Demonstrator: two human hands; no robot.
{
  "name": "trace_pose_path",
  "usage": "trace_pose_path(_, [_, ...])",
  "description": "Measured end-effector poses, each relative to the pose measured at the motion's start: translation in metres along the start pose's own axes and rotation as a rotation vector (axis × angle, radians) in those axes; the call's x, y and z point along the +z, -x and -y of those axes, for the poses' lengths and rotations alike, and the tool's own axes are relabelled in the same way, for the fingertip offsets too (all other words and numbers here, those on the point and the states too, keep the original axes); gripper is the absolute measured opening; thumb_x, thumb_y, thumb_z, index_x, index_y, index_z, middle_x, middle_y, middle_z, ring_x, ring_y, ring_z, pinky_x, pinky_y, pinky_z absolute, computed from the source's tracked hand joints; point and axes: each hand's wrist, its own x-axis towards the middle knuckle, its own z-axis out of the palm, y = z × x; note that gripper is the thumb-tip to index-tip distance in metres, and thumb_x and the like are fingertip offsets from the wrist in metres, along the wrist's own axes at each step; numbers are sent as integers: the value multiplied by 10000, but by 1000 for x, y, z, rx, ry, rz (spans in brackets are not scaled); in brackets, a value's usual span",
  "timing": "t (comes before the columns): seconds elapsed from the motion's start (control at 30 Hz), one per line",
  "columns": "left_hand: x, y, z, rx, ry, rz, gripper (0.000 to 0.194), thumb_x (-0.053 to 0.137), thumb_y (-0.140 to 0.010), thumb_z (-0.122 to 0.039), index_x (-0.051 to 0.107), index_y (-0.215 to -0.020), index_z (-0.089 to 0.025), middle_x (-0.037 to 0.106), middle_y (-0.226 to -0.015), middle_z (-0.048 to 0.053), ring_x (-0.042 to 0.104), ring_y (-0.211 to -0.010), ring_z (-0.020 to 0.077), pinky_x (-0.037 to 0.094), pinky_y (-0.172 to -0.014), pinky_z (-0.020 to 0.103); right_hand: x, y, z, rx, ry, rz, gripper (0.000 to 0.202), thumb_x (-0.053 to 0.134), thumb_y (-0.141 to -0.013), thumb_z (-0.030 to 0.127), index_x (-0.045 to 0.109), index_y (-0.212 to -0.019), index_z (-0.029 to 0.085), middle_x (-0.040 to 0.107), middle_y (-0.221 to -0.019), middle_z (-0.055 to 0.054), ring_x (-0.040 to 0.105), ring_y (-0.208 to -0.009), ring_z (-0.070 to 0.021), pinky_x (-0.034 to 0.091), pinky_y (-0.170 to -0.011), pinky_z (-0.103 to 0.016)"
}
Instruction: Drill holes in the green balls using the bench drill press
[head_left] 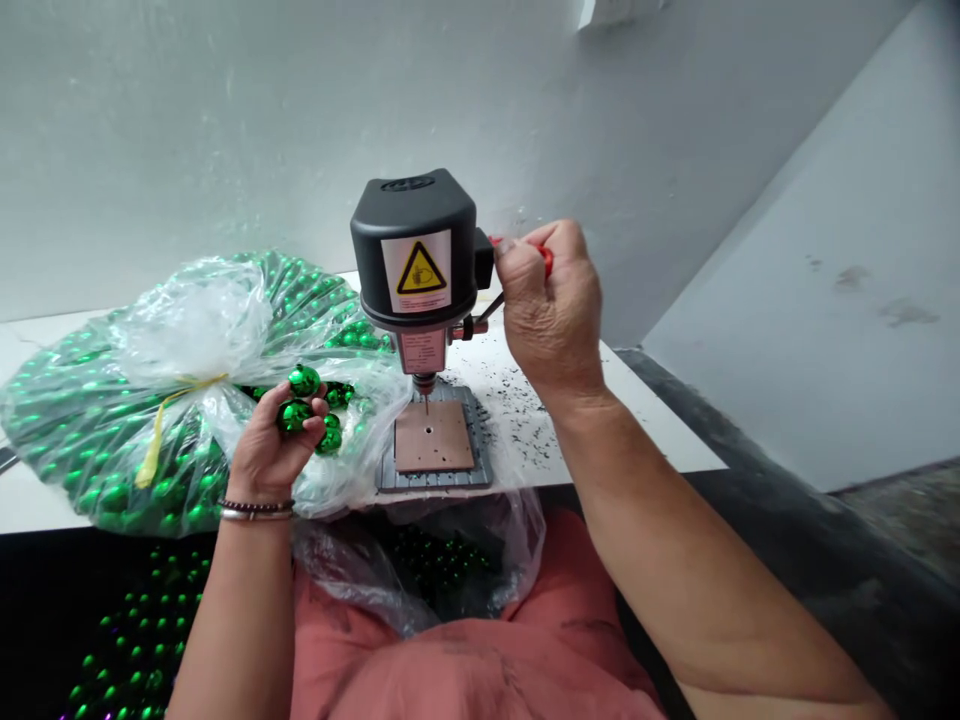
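"Which step?"

"I'm judging this as ball handling: the left hand (262, 450) is cupping green balls (304, 380), fingers curling, beside the drill press (412, 235); the right hand (559, 320) is gripping its red handle (547, 262)."

"Next move?"

"Working near the bit (427, 405) is calling for careful fingertips."

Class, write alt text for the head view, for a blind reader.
A person's left hand holds shiny green balls beside a black drill press, while the right hand grips a red handle. A tied clear bag of green balls lies on the white table.
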Motion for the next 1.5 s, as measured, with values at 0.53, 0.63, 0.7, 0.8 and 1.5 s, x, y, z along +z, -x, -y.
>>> trace_pose_path(0.53, [17,8,91,128,-965,213,419,663,-689,-351,608,-1057,-159,664,-857,24,569,-646,118,437,-564,228,-8,4,4,-4,27,64,301,388,-876,491,344,-747,223,365,-642,41,424,-595,-59,393,-587,-212])
trace_pose_path(0.63, [21,-4,88,167,-1223,213,414,646,-690,-370,648,-1052,-169,688,-862,29,598,-669,150,461,-606,257,-9,3,3,-11,-15,74,295,404,-870,476,334,-735,224,346,-619,51,363,-552,-56,377,-572,-211])
trace_pose_path(0.7, [25,-10,89,150,-1307,225,396,633,-693,-360,664,-1043,-177,695,-817,20,609,-667,159,466,-613,263,-10,3,3,-20,-32,72,288,416,-865,466,335,-729,225,340,-610,55,343,-539,-57,375,-571,-213])
trace_pose_path(0.8, [29,-18,93,131,-1354,248,369,628,-688,-343,671,-1020,-188,690,-761,3,617,-664,160,468,-607,256,-12,2,4,-19,-44,93,285,436,-856,470,346,-729,232,362,-612,53,350,-541,-69,383,-576,-227])
trace_pose_path(1.5, [38,-27,95,149,-1626,192,498,675,-652,-379,675,-1124,-223,665,-751,-1,580,-643,159,446,-615,256,-14,-2,7,-3,19,106,308,436,-865,476,340,-707,229,359,-613,43,336,-566,-84,358,-592,-241])
